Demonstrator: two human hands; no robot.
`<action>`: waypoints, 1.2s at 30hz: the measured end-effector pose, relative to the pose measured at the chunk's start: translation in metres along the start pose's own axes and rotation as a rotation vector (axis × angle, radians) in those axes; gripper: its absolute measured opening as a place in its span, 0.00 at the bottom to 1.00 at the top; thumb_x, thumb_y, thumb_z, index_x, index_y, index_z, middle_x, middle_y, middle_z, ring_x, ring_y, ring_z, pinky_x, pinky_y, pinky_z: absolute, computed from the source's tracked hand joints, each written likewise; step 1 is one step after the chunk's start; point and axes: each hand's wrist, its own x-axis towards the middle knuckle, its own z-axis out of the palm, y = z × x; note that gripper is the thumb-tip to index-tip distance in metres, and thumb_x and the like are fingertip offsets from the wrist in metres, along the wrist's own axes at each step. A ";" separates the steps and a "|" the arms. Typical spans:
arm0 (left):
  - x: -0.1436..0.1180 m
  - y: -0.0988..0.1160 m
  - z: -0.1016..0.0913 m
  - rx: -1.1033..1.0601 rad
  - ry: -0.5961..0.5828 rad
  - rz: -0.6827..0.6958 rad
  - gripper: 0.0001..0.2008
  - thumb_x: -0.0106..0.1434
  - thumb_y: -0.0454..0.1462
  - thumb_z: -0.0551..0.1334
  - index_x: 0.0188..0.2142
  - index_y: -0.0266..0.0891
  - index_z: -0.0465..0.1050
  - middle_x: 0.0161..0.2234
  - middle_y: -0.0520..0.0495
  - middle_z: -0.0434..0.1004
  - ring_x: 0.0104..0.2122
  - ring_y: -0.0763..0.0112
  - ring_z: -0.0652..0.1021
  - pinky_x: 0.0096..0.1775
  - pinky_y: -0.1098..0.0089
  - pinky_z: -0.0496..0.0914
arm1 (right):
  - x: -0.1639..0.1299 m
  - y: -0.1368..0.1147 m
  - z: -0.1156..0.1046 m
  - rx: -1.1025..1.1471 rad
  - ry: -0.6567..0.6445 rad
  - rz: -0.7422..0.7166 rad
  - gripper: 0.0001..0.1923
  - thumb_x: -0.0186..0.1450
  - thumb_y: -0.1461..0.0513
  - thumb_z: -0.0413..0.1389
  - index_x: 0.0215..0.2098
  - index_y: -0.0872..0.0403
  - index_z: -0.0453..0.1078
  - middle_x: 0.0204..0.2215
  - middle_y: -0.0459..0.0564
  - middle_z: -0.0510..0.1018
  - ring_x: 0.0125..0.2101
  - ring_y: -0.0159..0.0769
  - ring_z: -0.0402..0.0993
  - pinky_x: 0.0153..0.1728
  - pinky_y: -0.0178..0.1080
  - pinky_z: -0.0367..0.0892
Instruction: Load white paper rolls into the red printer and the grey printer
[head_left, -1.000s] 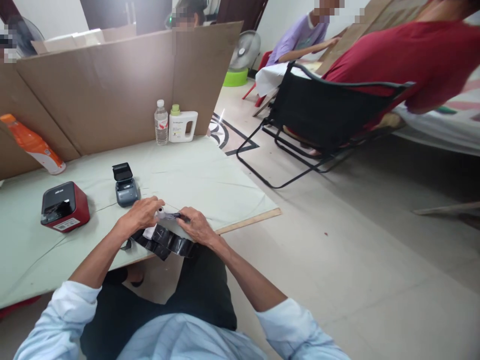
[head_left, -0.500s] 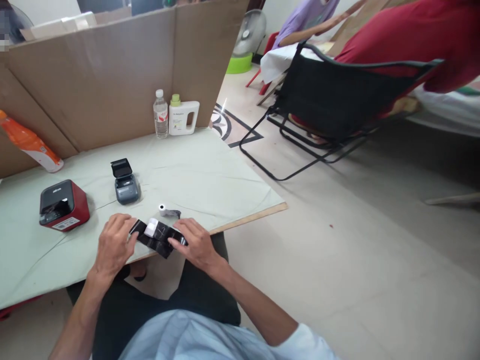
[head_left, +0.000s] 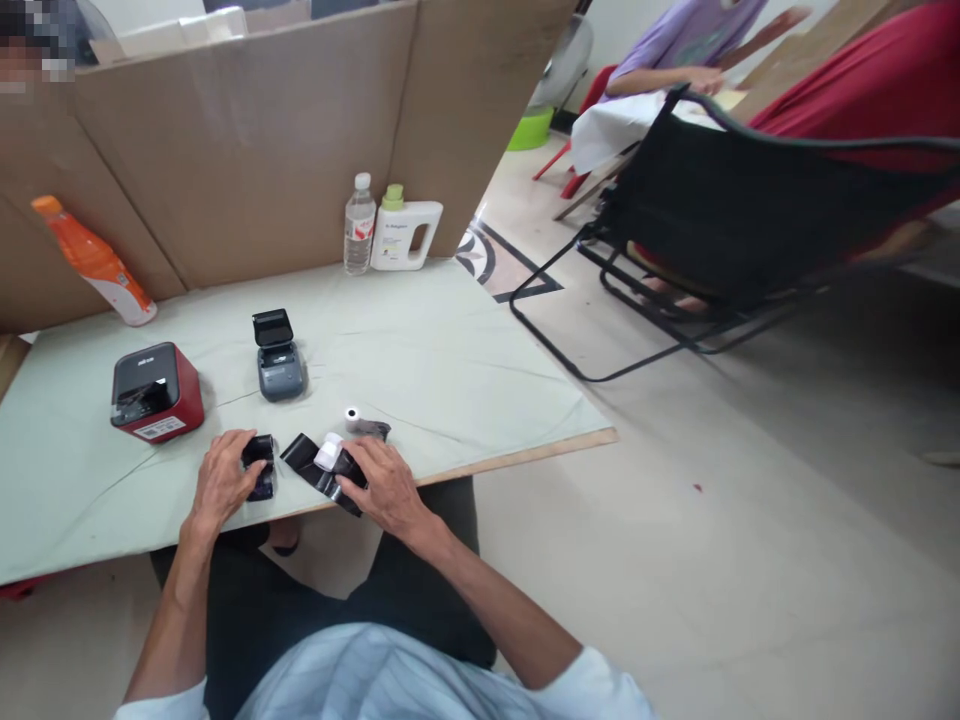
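Near the table's front edge, my left hand (head_left: 220, 478) is closed on a small black glossy piece (head_left: 261, 484), held between thumb and fingers. A gap separates it from my right hand (head_left: 384, 487), which pinches a black glossy strip (head_left: 301, 455). A small white block-like item (head_left: 328, 452) lies against that strip, partly behind my right fingers. Just beyond sits a small white roll (head_left: 352, 417) with a dark strip trailing from it. Farther back stands a small dark portable printer (head_left: 280, 374), its lid raised.
A red and black box-shaped device (head_left: 159, 392) sits at left on the pale table (head_left: 450, 360). Along the cardboard panel (head_left: 247, 150) stand an orange bottle (head_left: 97, 262), a clear water bottle (head_left: 360, 228) and a white jug (head_left: 405, 236). A black folding chair (head_left: 720, 210) is at right, with people beyond.
The black glossy pieces between my hands have come apart: my left hand now has a separate piece, away from the strip in my right. The view has swung slightly left.
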 end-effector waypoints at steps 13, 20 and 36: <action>0.001 -0.008 -0.008 -0.310 -0.034 -0.189 0.12 0.56 0.37 0.64 0.42 0.43 0.76 0.39 0.48 0.81 0.40 0.59 0.80 0.46 0.60 0.74 | -0.003 0.008 -0.014 -0.032 0.117 0.018 0.19 0.69 0.57 0.60 0.57 0.51 0.73 0.52 0.61 0.78 0.52 0.55 0.74 0.52 0.56 0.72; 0.001 0.016 -0.015 -0.797 -0.025 -0.257 0.16 0.54 0.41 0.71 0.41 0.40 0.77 0.37 0.47 0.82 0.38 0.63 0.81 0.41 0.65 0.76 | 0.019 -0.054 -0.017 0.433 0.049 0.071 0.15 0.71 0.58 0.57 0.55 0.49 0.73 0.47 0.56 0.81 0.47 0.46 0.78 0.52 0.49 0.74; 0.034 0.025 -0.023 -1.084 0.022 -0.298 0.25 0.54 0.48 0.76 0.47 0.36 0.83 0.45 0.38 0.85 0.38 0.61 0.82 0.36 0.66 0.78 | 0.056 -0.075 0.008 1.120 -0.057 0.334 0.23 0.65 0.60 0.58 0.58 0.54 0.71 0.35 0.47 0.81 0.31 0.33 0.75 0.36 0.36 0.70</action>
